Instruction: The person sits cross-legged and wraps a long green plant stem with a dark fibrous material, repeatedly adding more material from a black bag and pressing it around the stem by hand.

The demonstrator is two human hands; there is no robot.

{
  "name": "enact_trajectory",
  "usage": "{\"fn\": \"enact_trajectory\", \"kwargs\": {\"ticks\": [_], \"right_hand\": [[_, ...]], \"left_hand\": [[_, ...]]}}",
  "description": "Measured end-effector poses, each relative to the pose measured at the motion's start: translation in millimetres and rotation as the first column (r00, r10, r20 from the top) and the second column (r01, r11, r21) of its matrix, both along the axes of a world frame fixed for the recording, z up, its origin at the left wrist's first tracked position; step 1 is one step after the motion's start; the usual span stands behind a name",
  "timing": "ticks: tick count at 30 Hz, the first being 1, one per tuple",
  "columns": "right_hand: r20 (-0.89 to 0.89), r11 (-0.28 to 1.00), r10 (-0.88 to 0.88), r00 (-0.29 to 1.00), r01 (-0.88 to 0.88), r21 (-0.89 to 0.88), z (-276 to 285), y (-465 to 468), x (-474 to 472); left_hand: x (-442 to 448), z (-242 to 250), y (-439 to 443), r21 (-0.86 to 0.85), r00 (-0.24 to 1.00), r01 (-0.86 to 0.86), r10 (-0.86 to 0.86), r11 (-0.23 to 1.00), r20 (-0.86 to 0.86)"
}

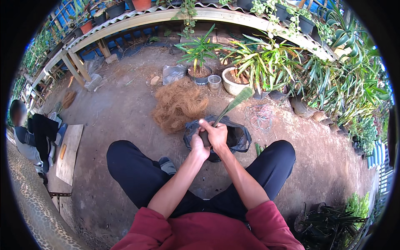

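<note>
Both of my hands press around a dark ball of soil or root mass [205,138] at the base of a single green leaf [237,100], which leans up to the right. My left hand [200,144] cups the ball from the left and below. My right hand [217,133] wraps its right side and the leaf's stalk, and the thumbs lie near each other on top. Right beneath the hands stands a black plastic bag [245,137] with its mouth spread; dark material shows inside. A loose heap of brown coconut fibre [179,104] lies beyond my left hand.
Pink string [260,117] lies right of the bag, cut green stalks [258,149] near my right knee. Farther off stand a clear plastic cup [214,82], a black pot [200,79] and a pale pot [232,86]. A person [29,137] sits at far left beside a wooden board [70,153].
</note>
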State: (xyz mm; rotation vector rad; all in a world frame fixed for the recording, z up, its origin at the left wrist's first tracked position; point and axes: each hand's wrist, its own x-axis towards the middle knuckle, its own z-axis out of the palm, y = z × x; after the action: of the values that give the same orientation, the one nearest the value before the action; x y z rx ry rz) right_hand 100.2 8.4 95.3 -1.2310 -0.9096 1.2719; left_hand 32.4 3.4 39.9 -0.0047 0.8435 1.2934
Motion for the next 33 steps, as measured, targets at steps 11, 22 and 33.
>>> {"fn": "enact_trajectory", "kwargs": {"ticks": [11,22,33], "right_hand": [[0.129,0.947,0.305,0.943,-0.315,0.058,0,-1,11],[0.044,0.948,0.253,0.966,-0.257,0.187,3,2,17],[-0.222,0.998,-0.03,0.974,0.015,-0.068,3,5,8]], "left_hand": [[-2,22,-8,-0.064,0.998,-0.03,0.027,0.997,-0.049],[-10,14,-6,0.122,0.992,0.049,-0.062,0.991,0.107],[-5,21,-9,0.116,0.999,0.02,-0.026,0.993,0.046]]}}
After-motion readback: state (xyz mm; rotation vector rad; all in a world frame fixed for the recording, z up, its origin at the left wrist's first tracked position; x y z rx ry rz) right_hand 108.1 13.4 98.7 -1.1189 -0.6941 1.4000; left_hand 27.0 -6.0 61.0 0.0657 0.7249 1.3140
